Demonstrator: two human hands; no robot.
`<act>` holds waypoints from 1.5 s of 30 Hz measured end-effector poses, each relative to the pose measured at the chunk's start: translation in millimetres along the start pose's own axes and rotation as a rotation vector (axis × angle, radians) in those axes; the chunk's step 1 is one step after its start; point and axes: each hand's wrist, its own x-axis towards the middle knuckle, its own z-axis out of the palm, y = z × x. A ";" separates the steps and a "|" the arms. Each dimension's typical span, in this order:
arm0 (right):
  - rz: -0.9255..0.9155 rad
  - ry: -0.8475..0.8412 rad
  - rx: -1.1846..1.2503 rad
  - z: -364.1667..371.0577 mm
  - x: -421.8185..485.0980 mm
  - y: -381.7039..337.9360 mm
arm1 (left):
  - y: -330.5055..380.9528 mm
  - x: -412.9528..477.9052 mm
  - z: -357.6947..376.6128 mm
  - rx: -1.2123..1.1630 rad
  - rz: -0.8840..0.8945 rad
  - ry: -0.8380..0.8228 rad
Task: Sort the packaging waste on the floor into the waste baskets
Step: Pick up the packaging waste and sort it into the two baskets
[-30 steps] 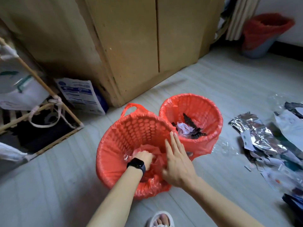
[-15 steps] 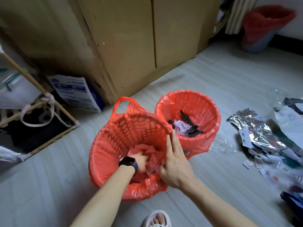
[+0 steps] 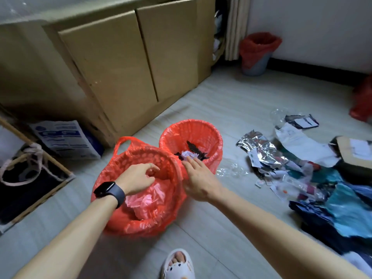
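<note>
Slipper: my white slipper (image 3: 178, 264) shows at the bottom edge, toes out, on the pale floor (image 3: 211, 228).
Left hand: my left hand (image 3: 138, 179) hangs over the mouth of the near basket (image 3: 128, 158), fingers loosely curled and nothing visibly held; a dark watch (image 3: 109, 191) sits on the wrist.
Right hand: my right hand (image 3: 198, 181) lies palm down with the fingers straight, on the near basket's right rim just where the two baskets meet (whether the thumb nips the liner there I cannot tell).
Hands together: apart, the basket rim between them.
Near basket: lined in red plastic, with a crumpled pink-red bag (image 3: 149, 200) lying inside.
Far basket: the far basket (image 3: 193, 129), also red-lined, touches the near one and holds dark and white scraps (image 3: 191, 153).
Clear scrap: a clear plastic scrap (image 3: 231, 171) lies on the floor just right of the baskets.
Packaging waste: the packaging waste (image 3: 302, 168) is spread over the floor to my right, well apart from the baskets, silver foil (image 3: 255, 141) at its nearest edge.
Left side: a blue-and-white printed bag (image 3: 66, 139) leans by a wooden frame (image 3: 50, 160).
Behind: cardboard panels (image 3: 120, 67) stand upright.
Far corner: a bin (image 3: 257, 55) with a red liner stands by the wall.
</note>
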 end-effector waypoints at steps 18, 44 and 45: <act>0.700 -0.049 0.039 -67.9 -203.2 217.7 | 280.0 61.2 106.0 0.132 0.441 -0.182; 0.886 -0.104 -0.272 36.2 -98.3 418.6 | 208.0 202.4 318.7 0.311 0.170 -0.459; 0.888 -0.118 -0.317 36.8 -92.8 421.2 | 208.4 206.0 317.6 0.311 0.170 -0.442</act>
